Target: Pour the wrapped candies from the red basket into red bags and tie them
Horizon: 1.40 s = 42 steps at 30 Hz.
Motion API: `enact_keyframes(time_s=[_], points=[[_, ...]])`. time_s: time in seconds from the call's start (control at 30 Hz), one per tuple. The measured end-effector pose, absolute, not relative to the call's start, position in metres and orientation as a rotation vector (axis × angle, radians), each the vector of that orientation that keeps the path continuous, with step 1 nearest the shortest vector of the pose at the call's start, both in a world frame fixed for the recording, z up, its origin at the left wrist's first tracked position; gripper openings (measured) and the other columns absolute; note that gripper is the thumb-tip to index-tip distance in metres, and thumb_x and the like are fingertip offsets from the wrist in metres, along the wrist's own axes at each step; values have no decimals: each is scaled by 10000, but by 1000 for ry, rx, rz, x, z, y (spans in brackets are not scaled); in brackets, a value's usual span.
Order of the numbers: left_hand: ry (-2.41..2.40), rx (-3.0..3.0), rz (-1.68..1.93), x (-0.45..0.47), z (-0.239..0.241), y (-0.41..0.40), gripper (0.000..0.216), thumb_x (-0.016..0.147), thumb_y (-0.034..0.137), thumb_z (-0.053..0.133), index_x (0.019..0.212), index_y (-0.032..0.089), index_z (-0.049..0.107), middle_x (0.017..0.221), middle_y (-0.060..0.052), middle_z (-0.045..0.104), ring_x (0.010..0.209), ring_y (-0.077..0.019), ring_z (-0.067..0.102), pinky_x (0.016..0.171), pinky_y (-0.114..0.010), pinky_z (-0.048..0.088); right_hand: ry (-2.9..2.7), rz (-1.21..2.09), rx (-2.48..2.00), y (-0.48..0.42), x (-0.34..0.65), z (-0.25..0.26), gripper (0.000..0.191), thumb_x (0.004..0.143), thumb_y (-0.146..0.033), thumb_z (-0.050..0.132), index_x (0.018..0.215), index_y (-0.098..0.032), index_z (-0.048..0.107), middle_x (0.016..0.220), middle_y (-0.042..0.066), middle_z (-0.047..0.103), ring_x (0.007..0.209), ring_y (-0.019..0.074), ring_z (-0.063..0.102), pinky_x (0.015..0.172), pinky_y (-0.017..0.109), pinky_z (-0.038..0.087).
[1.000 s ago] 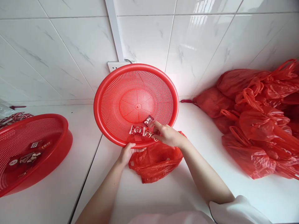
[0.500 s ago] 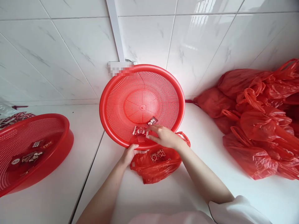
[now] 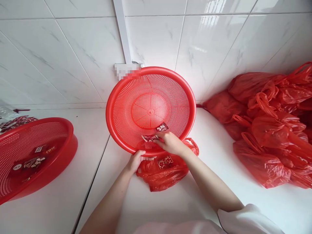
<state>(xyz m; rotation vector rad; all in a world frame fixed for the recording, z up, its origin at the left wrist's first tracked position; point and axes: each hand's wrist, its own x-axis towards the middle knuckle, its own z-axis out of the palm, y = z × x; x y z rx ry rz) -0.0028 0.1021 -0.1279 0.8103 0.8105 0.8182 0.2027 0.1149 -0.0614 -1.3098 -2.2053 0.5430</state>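
Left hand (image 3: 135, 161) grip clamped on the near rim of the tilted basket (image 3: 126, 107). Right hand (image 3: 170, 143) fingers spread on the packets (image 3: 156, 133) inside it, nothing pinched. Below both grips: open bag (image 3: 161, 177), one packet (image 3: 165, 161) in. Two or three left.

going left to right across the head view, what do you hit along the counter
red basket with small packets → left hand gripping the rim of the tilted red basket → right hand on packets inside it, over an open red bag → pile of red plastic bags
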Motion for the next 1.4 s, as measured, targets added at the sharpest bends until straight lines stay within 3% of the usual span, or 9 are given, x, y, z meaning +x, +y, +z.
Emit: enact_keyframes(time_s=[0.13, 0.3, 0.47, 0.57, 0.77, 1.07, 1.17, 1.3, 1.4], points=[[824, 831, 844, -7, -130, 106, 337, 747, 257, 554, 955, 45, 712, 934, -173, 735, 952, -333, 676, 832, -437, 527, -1880, 730, -1290, 120, 210, -59, 213, 902, -351, 517, 954, -175, 626, 823, 39, 667, 731, 144, 608, 713, 278, 466], [817, 836, 859, -8, -133, 107, 343, 751, 250, 546, 969, 37, 702, 910, -173, 737, 927, -330, 683, 797, -429, 539, -1323, 1358, -994, 130, 208, -62, 299, 839, -425, 597, 984, -163, 591, 971, 66, 670, 817, 155, 650, 762, 300, 531], [792, 828, 852, -7, -132, 107, 312, 759, 252, 524, 892, 42, 711, 904, -169, 737, 922, -322, 681, 781, -414, 544, -1099, 1575, -868, 132, 206, -68, 294, 795, -437, 668, 876, -157, 628, 745, 17, 655, 658, 99, 617, 651, 217, 502], [775, 819, 860, -8, -130, 107, 305, 765, 250, 515, 885, 53, 715, 912, -160, 738, 915, -311, 682, 782, -410, 546, -1149, 1544, -901, 131, 208, -68, 281, 766, -402, 714, 890, -155, 663, 746, 8, 660, 646, 83, 600, 633, 200, 475], [774, 822, 898, -7, -127, 108, 310, 764, 247, 519, 915, 56, 711, 926, -156, 737, 854, -295, 691, 747, -400, 553, -1224, 1531, -814, 133, 213, -67, 348, 745, -347, 744, 1036, -178, 654, 983, 42, 688, 870, 146, 642, 827, 297, 491], [776, 784, 872, -6, -127, 108, 312, 757, 248, 531, 903, 44, 717, 909, -162, 736, 856, -287, 691, 779, -399, 546, -2199, 1290, -1112, 116, 238, -44, 312, 771, -405, 685, 999, -195, 666, 772, 7, 680, 644, 132, 602, 565, 239, 428], [785, 807, 866, -5, -129, 107, 318, 751, 241, 542, 936, 46, 710, 944, -166, 732, 867, -292, 691, 762, -395, 549, -2405, 1025, -1258, 113, 234, -41, 285, 785, -453, 663, 931, -208, 676, 717, -1, 656, 589, 123, 566, 540, 240, 396], [783, 830, 815, -5, -132, 105, 319, 766, 249, 532, 924, 35, 709, 900, -176, 734, 861, -300, 694, 740, -388, 549, -2333, 542, -1376, 115, 220, -51, 292, 914, -414, 502, 1011, -180, 649, 955, 82, 666, 870, 184, 612, 763, 305, 452], [765, 848, 810, -5, -132, 105, 324, 778, 243, 532, 969, 45, 701, 949, -173, 730, 902, -305, 690, 764, -397, 547, -2435, 484, -1387, 116, 213, -59, 309, 901, -353, 537, 1143, -175, 611, 1126, 127, 628, 1055, 229, 581, 869, 334, 438]])
